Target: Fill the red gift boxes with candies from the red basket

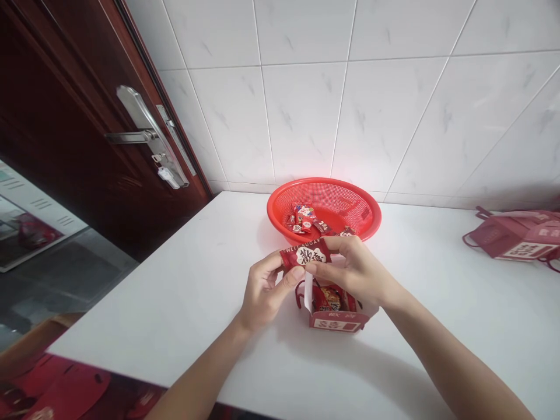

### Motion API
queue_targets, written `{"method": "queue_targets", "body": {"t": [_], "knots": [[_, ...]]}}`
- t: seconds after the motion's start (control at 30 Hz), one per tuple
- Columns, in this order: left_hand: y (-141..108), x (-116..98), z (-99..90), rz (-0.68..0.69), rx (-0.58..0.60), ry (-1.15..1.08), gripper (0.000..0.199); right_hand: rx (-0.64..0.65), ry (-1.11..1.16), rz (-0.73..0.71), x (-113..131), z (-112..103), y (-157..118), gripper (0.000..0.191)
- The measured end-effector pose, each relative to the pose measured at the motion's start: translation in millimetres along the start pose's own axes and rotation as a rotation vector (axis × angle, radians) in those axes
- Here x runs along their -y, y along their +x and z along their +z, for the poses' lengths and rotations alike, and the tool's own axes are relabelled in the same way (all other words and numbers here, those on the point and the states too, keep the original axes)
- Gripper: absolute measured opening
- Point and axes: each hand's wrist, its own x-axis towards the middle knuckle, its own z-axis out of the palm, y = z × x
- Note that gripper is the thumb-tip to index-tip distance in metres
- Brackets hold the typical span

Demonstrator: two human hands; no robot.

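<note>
A dark red candy packet (pixel 306 254) with a white label is held up between both hands. My left hand (pixel 266 289) pinches its left end, and my right hand (pixel 356 268) grips its right end. Just below and behind the fingers, an open red gift box (pixel 336 322) stands on the white table (pixel 184 280), with wrapped sweets (pixel 329 298) inside and a red cord at its left. Behind the hands, a red mesh basket (pixel 371 217) holds several small wrapped sweets (pixel 303 217).
Closed red gift boxes (pixel 516 236) with cords sit at the table's right side. A tiled wall (pixel 306 116) runs along the back. At the left stands a dark wooden door (pixel 79 105) with keys in its lock. Red items (pixel 65 388) lie below the table's front left edge.
</note>
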Motion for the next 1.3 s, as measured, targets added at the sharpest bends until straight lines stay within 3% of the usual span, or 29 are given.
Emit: {"method": "queue_targets", "body": {"t": [0.3,0.77,0.93,1.03,1.3], "knots": [[-2,-2,-2.0,-0.035,-0.009,-0.105,0.023,0.094,0.011,0.039,6,-2,-2,0.018],[0,-1,-3.1,-0.048,-0.007,-0.083,0.037,0.051,-0.026,0.079,-3,3,-2,0.023],[-3,6,0.0,-0.085,-0.078,-0.158,0.028,0.045,0.068,0.025,-1,1,1,0.021],[-3,9,0.4,-0.074,-0.053,-0.204,0.026,0.066,0.122,-0.009,-1,0,2,0.017],[-1,0,4.3,-0.122,-0.063,-0.148,0.023,-0.003,0.242,0.117,-2,-3,1,0.04]]}}
